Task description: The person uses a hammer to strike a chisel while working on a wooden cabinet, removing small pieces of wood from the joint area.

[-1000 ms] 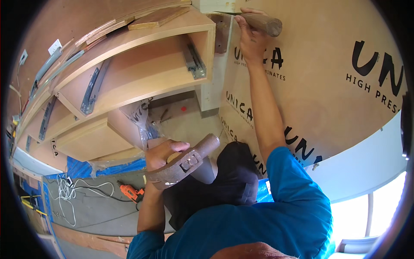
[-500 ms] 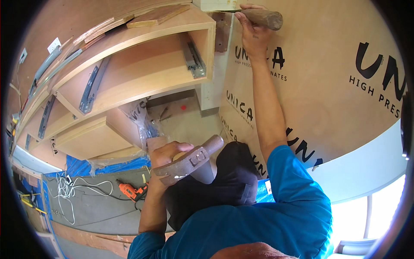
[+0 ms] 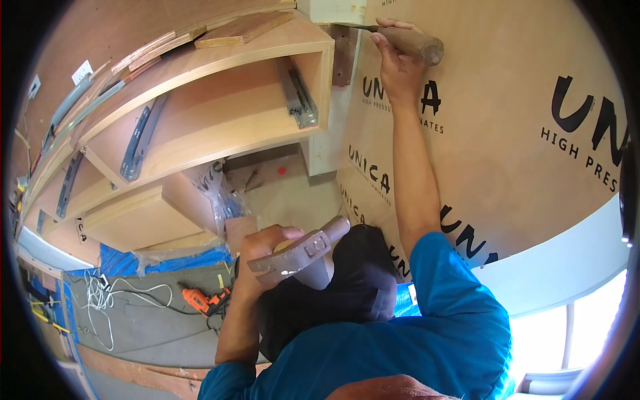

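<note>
Wood-handled chisel (image 3: 420,48) gripped by your right hand (image 3: 401,72) beside the drawer cabinet (image 3: 227,107), probably for steadiness; your left hand's (image 3: 259,248) fingers wrap the hammer (image 3: 293,257).

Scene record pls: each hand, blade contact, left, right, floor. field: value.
left hand: grips hammer, head raised in front of lap
right hand: grips wooden-handled tool, thin blade pointing left
blade contact: cannot tell
left: wooden cabinet with metal runners inside
right: large tan printed panel
floor: orange-and-black power tool, white cable
</note>
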`<control>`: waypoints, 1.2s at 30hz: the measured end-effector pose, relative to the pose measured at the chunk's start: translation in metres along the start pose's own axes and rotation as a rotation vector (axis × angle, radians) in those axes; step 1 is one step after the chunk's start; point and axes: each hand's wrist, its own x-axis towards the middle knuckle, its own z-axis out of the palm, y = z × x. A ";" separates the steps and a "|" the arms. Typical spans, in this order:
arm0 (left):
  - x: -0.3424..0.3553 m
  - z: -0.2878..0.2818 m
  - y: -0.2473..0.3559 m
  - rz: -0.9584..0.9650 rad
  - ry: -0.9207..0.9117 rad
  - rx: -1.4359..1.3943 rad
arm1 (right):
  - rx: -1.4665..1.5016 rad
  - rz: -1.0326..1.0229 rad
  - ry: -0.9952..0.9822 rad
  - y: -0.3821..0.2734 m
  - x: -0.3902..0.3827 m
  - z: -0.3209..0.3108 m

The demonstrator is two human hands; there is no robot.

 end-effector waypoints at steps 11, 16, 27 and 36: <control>-0.002 0.003 -0.006 -0.005 0.033 0.016 | 0.046 -0.136 -0.004 0.000 0.009 0.001; -0.003 0.008 -0.008 -0.003 0.021 0.015 | -0.144 -0.122 -0.020 -0.003 0.012 0.001; 0.001 0.014 -0.008 -0.035 -0.006 -0.021 | -0.031 -0.097 -0.025 0.001 0.015 0.004; 0.001 0.015 -0.016 -0.047 -0.060 0.000 | 0.018 -0.198 -0.053 0.011 0.017 0.007</control>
